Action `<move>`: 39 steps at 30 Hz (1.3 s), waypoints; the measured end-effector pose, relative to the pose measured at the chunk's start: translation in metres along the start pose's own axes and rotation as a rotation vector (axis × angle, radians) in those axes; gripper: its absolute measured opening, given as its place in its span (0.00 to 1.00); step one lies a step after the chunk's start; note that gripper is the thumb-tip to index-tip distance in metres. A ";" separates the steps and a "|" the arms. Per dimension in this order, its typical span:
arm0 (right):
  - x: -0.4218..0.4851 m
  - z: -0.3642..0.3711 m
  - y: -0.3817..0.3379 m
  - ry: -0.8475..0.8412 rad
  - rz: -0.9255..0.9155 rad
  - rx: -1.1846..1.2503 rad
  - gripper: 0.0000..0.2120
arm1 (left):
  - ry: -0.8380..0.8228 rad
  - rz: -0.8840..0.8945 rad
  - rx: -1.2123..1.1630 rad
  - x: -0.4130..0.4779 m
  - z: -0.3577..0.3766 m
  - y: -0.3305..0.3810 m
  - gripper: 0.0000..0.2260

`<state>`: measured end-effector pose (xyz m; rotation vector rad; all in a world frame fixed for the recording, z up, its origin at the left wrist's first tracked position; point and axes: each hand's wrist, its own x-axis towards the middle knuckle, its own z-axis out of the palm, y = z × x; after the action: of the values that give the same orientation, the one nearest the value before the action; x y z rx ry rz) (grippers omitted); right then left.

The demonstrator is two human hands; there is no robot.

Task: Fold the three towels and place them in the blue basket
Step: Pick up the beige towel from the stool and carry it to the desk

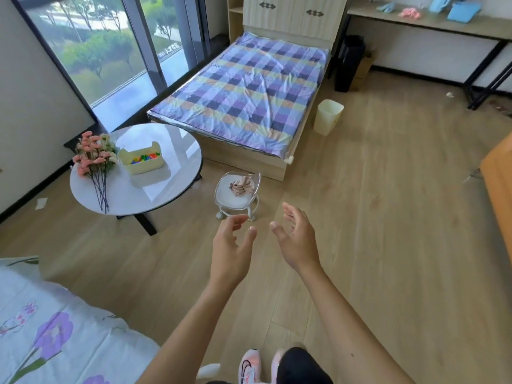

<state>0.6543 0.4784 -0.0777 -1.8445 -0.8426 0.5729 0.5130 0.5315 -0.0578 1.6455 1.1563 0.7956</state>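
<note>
My left hand (pixel 232 246) and my right hand (pixel 297 238) are stretched out over the wooden floor, fingers spread, each holding nothing. Just beyond them stands a small white chair (pixel 238 200) with a crumpled pinkish cloth (pixel 242 185) on its seat. On the long desk at the far right lie blue items (pixel 463 11) and a pink item (pixel 410 13); I cannot tell whether they are towels. No blue basket is visible.
A bed with a checked cover (pixel 249 87) stands ahead. A round white table (pixel 155 195) at the left holds flowers (pixel 92 156) and a cream bin of toys (pixel 142 159). A cream wastebasket (pixel 328 116) sits by the bed. A floral sheet (pixel 55 328) lies at lower left.
</note>
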 end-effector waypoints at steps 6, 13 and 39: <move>0.126 0.022 0.023 -0.035 0.012 -0.016 0.23 | 0.007 -0.063 0.030 0.115 0.036 -0.020 0.10; 0.280 0.045 0.056 -0.125 0.047 -0.037 0.21 | 0.016 -0.133 0.082 0.255 0.091 -0.041 0.10; 0.579 0.212 0.324 -0.187 0.338 -0.156 0.22 | -0.472 -0.347 0.724 0.636 0.286 -0.420 0.19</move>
<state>0.9753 0.9579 -0.4684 -2.1191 -0.7152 0.9252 0.8453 1.0827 -0.5560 1.9682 1.4012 -0.2753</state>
